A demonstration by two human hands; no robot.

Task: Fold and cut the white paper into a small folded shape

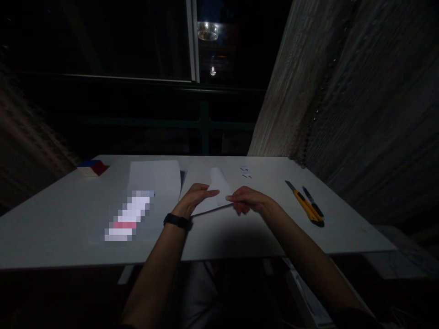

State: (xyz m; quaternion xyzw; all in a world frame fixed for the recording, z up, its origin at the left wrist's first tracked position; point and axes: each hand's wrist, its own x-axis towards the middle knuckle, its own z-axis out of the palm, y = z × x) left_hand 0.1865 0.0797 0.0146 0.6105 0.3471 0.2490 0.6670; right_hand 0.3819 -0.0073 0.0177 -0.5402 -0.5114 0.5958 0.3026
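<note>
Pinching the paper sheet (219,183) with my left hand (194,198) and right hand (249,201), I hold its near edge off the desk (61,214) so it curls.

A white paper sheet (220,183), curled over, raised slightly above the table (68,219).

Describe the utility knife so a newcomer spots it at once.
Take the white table and look right of the right hand, which pinches a paper sheet. Two slim tools lie side by side there. The utility knife is the left one, yellow with a grey tip; the pen beside it is dark.
</note>
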